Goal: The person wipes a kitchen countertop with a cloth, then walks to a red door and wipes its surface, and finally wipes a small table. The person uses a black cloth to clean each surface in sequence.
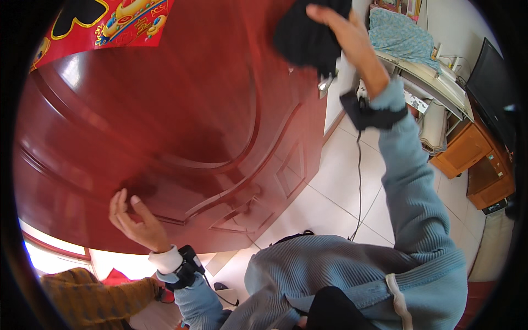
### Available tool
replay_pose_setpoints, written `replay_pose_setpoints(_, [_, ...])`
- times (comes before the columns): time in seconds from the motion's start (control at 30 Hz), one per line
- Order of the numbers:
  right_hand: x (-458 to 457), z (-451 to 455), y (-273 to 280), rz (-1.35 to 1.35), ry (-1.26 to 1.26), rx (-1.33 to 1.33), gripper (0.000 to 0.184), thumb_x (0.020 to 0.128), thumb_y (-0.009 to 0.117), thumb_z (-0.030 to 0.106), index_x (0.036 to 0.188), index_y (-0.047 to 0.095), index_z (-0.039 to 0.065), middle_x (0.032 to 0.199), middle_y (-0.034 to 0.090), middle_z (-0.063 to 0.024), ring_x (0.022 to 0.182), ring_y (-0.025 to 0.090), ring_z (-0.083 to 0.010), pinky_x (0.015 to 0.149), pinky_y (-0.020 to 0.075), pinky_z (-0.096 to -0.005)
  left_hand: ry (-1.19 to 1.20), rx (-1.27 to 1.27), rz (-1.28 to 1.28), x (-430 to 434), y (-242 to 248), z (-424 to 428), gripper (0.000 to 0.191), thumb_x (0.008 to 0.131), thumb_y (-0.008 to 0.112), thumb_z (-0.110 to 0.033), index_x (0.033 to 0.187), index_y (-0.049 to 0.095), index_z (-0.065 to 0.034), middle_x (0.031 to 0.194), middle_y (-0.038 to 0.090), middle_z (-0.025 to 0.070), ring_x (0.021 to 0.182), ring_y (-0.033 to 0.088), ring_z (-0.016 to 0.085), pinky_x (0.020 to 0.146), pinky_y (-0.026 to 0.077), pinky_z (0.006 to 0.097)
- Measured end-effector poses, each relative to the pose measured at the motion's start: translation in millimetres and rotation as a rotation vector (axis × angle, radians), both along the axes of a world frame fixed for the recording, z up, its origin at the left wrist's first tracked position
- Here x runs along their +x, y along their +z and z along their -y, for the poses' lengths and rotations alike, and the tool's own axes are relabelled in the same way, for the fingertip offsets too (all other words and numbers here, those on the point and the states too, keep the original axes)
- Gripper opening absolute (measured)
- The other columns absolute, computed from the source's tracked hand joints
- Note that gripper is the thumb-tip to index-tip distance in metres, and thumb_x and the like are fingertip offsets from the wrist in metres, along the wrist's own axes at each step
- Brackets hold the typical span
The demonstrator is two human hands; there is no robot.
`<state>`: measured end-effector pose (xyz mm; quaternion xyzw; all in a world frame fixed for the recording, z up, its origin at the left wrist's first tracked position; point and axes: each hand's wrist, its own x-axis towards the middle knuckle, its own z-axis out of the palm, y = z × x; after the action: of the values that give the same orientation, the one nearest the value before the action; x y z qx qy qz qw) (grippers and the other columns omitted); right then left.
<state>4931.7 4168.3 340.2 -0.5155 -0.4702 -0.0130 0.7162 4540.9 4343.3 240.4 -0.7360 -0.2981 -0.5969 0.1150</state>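
At the top of the view my right hand (357, 43) holds a black cloth (305, 39), its thumb lying over the fabric. The cloth is against or just in front of a glossy dark-red panelled door (185, 103), near its free edge; contact cannot be told for certain. A metal door handle (324, 84) shows just below the cloth, partly covered by it. My left hand (140, 225) holds nothing, fingers apart, in front of the lower left of the door. Black straps with cables circle both my wrists.
A red and gold festive print (136, 22) hangs on the door's upper left. Another person's mustard knitted sleeve (99, 299) is close at lower left. To the right are a cloth-covered table (400, 37), a flat-screen television (489, 86) and a wooden cabinet (466, 146) on white tiles (342, 177).
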Motion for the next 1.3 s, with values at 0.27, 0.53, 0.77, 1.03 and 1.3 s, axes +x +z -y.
replay_pose_setpoints(0.27, [34, -97, 14, 0.77, -0.581, 0.143, 0.052, 0.081, 0.062, 0.034, 0.11, 0.052, -0.008, 0.123, 0.046, -0.0266, 0.115, 0.043, -0.0383, 0.096, 0.0341, -0.041, 0.328, 0.077, -0.136, -30, 3, -15, 0.043, 0.091, 0.052, -0.025, 0.128, 0.047, -0.0033, 0.138, 0.037, 0.0166, 0.128, 0.031, 0.034, 0.104, 0.026, 0.0458])
replay_pose_setpoints(0.53, [-89, -109, -59, 0.945, -0.502, 0.132, 0.035, 0.078, 0.066, 0.021, 0.107, 0.059, 0.004, 0.121, 0.049, -0.0184, 0.114, 0.04, -0.0419, 0.095, 0.0299, -0.0491, 0.4, 0.04, -0.091, -28, -13, -31, 0.049, 0.092, 0.046, -0.033, 0.135, 0.04, -0.0085, 0.147, 0.019, 0.0146, 0.135, 0.016, 0.036, 0.107, 0.013, 0.0468])
replay_pose_setpoints(0.77, [-181, -114, -126, 1.438, -0.199, -0.008, 0.046, 0.069, 0.066, 0.019, 0.114, 0.06, 0.025, 0.141, 0.037, 0.0055, 0.13, 0.03, -0.0321, 0.102, 0.0295, -0.0512, 0.479, 0.12, -0.045, -36, -34, -42, 0.048, 0.096, 0.036, -0.04, 0.131, 0.046, -0.0095, 0.146, 0.021, 0.0103, 0.135, 0.016, 0.032, 0.107, 0.014, 0.0455])
replay_pose_setpoints(1.03, [-139, -123, -96, 0.971, -0.338, -0.007, 0.07, 0.058, 0.074, 0.018, 0.125, 0.053, 0.013, 0.136, 0.04, -0.0162, 0.125, 0.037, -0.0373, 0.102, 0.0295, -0.0478, 0.47, 0.205, -0.065, -34, -40, -51, 0.046, 0.096, 0.036, -0.039, 0.13, 0.047, -0.0093, 0.145, 0.025, 0.0108, 0.134, 0.019, 0.033, 0.106, 0.016, 0.0457])
replay_pose_setpoints(1.3, [-179, -150, -46, 0.671, -0.67, 0.267, 0.046, 0.081, 0.063, 0.027, 0.113, 0.052, -0.004, 0.129, 0.04, -0.0246, 0.118, 0.037, -0.0424, 0.099, 0.0286, -0.0485, 0.425, 0.195, -0.099, -36, -44, -55, 0.044, 0.094, 0.042, -0.036, 0.127, 0.05, -0.0088, 0.145, 0.024, 0.0125, 0.133, 0.02, 0.036, 0.105, 0.019, 0.0462])
